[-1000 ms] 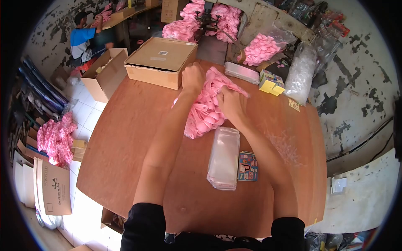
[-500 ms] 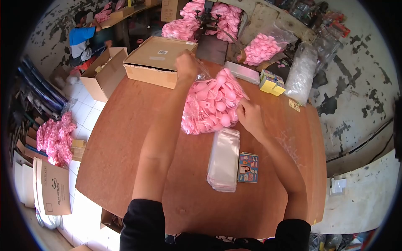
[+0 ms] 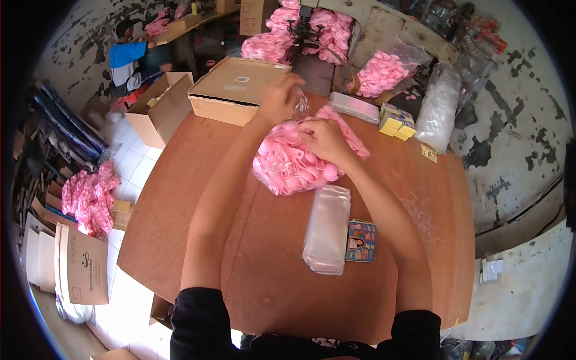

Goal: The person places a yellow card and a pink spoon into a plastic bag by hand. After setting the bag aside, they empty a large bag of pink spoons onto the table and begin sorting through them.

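A clear plastic bag (image 3: 300, 107) full of pink plastic scoops (image 3: 288, 159) lies on the brown table, its loose film rising at the far side. My left hand (image 3: 279, 102) is closed on that film, close to the cardboard box. Over the top of the scoops, my right hand (image 3: 327, 139) has its fingers curled and pressed together; what they pinch is hidden. A stack of clear plastic sleeves (image 3: 327, 228) lies nearer to me. Beside it is a blue printed card pack (image 3: 361, 241).
A cardboard box (image 3: 231, 90) stands at the table's far left. Along the far right are a clear case (image 3: 354, 108), yellow packs (image 3: 396, 122) and a plastic roll (image 3: 438, 108). A person (image 3: 129, 57) sits at the back left, beyond an open carton (image 3: 161, 108).
My right hand has moved left from the bag's right edge to over the scoops. My left hand has shifted slightly right. The bag has changed shape, and the whole view has shifted a little.
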Available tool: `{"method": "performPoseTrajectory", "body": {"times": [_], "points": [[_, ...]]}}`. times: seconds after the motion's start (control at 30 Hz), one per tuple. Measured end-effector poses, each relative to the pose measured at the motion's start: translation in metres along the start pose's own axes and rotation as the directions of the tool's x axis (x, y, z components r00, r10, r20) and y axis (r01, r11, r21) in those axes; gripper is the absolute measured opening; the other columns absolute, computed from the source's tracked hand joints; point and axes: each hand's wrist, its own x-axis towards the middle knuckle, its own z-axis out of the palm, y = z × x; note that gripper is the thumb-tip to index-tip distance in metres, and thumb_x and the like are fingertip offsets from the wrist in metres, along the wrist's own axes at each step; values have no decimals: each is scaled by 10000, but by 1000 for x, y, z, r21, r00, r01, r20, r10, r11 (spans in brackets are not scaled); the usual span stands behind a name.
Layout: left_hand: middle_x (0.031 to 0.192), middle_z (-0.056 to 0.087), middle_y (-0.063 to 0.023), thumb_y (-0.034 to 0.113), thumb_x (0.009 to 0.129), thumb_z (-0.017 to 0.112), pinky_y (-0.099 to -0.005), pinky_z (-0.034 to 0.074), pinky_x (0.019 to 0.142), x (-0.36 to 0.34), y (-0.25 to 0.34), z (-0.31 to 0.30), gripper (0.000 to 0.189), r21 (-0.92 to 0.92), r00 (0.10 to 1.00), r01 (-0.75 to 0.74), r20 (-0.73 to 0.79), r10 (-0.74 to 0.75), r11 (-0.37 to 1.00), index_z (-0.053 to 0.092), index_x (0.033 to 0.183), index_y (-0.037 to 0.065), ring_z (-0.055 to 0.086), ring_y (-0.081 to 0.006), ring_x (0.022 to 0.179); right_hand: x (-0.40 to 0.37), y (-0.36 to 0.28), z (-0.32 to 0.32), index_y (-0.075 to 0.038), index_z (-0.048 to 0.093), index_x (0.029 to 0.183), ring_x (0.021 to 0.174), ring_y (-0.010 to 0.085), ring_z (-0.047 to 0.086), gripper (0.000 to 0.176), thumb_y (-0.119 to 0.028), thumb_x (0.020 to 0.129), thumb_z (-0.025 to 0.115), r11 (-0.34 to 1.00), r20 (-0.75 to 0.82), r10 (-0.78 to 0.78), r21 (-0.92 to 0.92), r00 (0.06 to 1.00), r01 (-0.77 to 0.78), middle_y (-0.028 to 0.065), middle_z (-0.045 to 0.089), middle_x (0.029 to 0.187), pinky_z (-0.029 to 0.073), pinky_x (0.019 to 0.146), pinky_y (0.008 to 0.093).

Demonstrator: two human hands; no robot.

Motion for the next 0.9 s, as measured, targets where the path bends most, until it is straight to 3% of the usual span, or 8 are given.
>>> {"method": "performPoseTrajectory", "body": {"times": [0.07,0.1,0.17,0.43,0.5,0.57,0.8,0.9], "points": [[703,653,-137,92,854,646,-361,513,646,-11,5,0,110,-342,944,-226,152,291,912,660,906,-4,652,-258,648,-1,-4,-4,3,702,902,737,262,658,156,-92,781,678,987,-70,81,148,994,-70,123,690,832,506,669,343],[703,653,-137,92,854,646,-361,513,646,-17,6,-4,110,-338,946,-223,152,287,915,660,906,-4,652,-258,648,-2,-6,-4,3,702,902,737,262,658,156,-92,781,678,986,-66,77,152,995,-67,123,690,832,506,669,343],[689,639,-121,76,875,627,-342,513,621,-26,15,-13,127,-279,879,107,475,40,954,652,984,16,622,-226,595,-7,-10,-4,13,701,830,703,253,647,119,-80,756,702,983,-132,91,169,987,-68,123,685,807,497,627,321],[710,658,-153,218,915,582,-462,518,595,-42,-18,-7,121,93,980,-52,194,33,994,620,958,111,628,-395,685,-63,-71,-33,-94,654,795,905,188,599,45,-76,757,669,987,-33,-146,59,989,148,25,629,833,372,903,407],[656,640,-143,242,921,570,-475,508,557,-41,-13,-16,102,408,962,-86,271,-31,909,587,962,151,625,-387,627,-81,-71,-37,-110,637,795,950,174,577,55,-73,763,662,974,41,-219,59,975,217,4,618,858,331,941,418],[651,641,-122,260,929,552,-459,503,548,-42,-17,-17,103,458,967,-125,255,5,880,567,944,159,624,-372,594,-96,-62,-37,-113,622,790,948,181,560,63,-79,762,667,948,143,-317,5,938,320,-11,616,899,343,912,412],[657,646,-75,271,946,522,-385,498,573,-31,-18,-29,152,562,981,-163,181,72,811,520,885,132,619,-316,547,-111,-36,-54,-111,620,836,842,180,584,73,-92,794,676,968,241,-249,80,938,236,10,637,833,349,910,368],[612,628,-115,275,919,570,-451,507,590,-27,-13,-33,136,529,986,-124,163,43,840,563,897,141,606,-356,546,-107,-27,-57,-87,625,806,750,198,607,32,-95,803,656,976,205,-207,117,957,186,21,653,787,382,864,355]]}}
